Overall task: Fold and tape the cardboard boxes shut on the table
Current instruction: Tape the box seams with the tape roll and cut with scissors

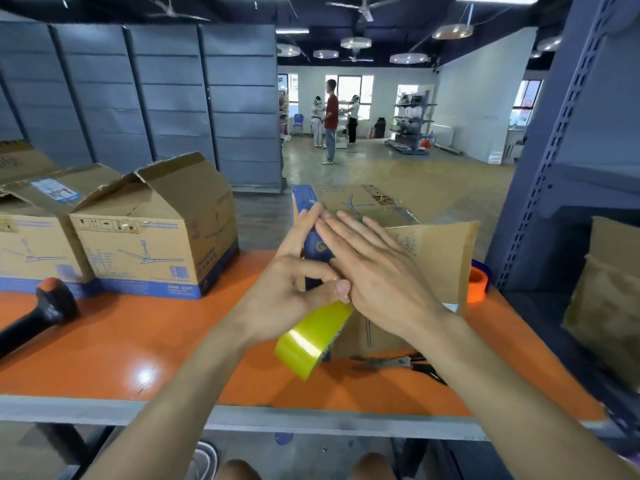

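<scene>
Head view: taping step on the box [367, 202] at mid-desk [138, 341]. Right hand [377, 271] lies flat, fingers straight, on its top; left hand [287, 282] grips the yellow tape roll [311, 337] at its near edge. Next prob. needs tape drawn along the seam w/ flaps held down. Count: 3 boxes sure, incl. 2 other boxes [156, 233] at left, 2 rolls w/ the orange roll [478, 284], 1 scissors [388, 362].

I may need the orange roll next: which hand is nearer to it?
Right. The right hand lies flat on the box, just left of the orange roll; the left hand, holding the yellow tape roll, is farther left.
</scene>
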The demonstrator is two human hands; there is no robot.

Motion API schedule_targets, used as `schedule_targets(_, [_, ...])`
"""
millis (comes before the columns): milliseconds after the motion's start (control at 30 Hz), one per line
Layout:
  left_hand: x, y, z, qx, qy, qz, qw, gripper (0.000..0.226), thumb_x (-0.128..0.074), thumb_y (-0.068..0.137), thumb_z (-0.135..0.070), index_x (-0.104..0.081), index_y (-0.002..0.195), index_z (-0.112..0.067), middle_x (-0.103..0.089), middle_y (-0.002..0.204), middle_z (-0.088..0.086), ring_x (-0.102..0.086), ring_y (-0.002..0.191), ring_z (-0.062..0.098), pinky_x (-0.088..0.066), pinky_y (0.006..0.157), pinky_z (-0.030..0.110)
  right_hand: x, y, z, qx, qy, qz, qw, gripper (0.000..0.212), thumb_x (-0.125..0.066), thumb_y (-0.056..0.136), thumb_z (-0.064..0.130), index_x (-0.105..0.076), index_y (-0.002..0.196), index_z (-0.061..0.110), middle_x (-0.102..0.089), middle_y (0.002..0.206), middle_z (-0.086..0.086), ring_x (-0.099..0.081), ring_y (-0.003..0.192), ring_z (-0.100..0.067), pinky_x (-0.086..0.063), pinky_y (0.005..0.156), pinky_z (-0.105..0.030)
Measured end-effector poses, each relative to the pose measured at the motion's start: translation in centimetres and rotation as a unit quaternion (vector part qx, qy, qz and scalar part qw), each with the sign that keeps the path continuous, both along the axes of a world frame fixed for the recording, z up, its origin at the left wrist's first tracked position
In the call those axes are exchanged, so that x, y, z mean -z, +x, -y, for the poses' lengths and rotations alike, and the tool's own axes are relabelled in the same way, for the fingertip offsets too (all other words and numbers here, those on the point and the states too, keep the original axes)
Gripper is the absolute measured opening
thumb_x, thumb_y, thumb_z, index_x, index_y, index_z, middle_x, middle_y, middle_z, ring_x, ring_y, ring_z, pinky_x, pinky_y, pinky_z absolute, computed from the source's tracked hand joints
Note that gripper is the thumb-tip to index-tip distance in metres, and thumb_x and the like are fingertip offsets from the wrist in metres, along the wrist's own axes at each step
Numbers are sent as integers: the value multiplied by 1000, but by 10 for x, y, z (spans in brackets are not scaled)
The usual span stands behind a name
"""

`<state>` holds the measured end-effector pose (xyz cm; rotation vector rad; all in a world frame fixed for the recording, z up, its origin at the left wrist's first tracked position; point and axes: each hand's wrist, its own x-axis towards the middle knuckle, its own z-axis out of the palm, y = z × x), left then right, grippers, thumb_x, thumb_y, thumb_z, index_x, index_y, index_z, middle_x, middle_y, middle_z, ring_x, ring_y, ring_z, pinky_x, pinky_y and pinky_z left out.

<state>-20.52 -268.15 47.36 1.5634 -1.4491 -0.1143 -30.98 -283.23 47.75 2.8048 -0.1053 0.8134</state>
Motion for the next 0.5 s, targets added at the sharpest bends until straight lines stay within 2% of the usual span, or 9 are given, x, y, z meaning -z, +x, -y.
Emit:
schedule_targets(67, [-6,4,4,-15,16,23,1000,16,-73,84,-32,-83,84,-20,-16,168,-5,-9,154,2,-12,126,31,2,-3,4,-1,-6,3,1000,64,-20,101,36,-25,159,9,-19,167,-5,-16,155,-18,-13,127,-39])
schedule_targets(133, [-6,6,5,-22,30,17,999,17,-72,83,-37,-83,82,-25,-22,164,-9,-12,153,1,-13,126,36,6,-11,12,13,-12,18,1000,58,-27,106,33,-26,159,10,-21,167,-3,-17,155,-17,-15,126,-38])
schedule_targets(233, [-3,8,3,-17,34,-5,999,17,-73,84,-36,-82,78,-23,-27,159,-12,-18,153,8,-18,125,45,12,-31,33,58,6,55,997,54,-40,108,26,-28,159,12,-25,165,-1,-20,154,-15,-20,125,-41])
schedule_targets(300, [-2,9,3,-12,31,-15,999,17,-73,84,-35,-82,77,-23,-27,159,-13,-17,154,8,-18,125,46,14,-43,47,87,19,78,993,53,-43,108,22,-31,158,12,-29,164,-3,-23,153,-16,-22,125,-42])
schedule_targets(400, [1,11,5,0,16,-19,1000,16,-74,84,-36,-81,76,-24,-26,161,-14,-6,154,1,-13,127,46,17,-51,55,124,44,109,985,51,-44,107,17,-34,156,7,-33,162,-7,-26,152,-19,-23,125,-42])
schedule_targets(500, [10,9,8,5,-26,-44,999,14,-76,87,-35,-82,79,-25,-15,167,-14,0,154,-3,-12,126,36,19,-46,48,134,65,117,982,52,-45,106,18,-34,154,2,-33,161,-12,-24,153,-22,-22,125,-42])
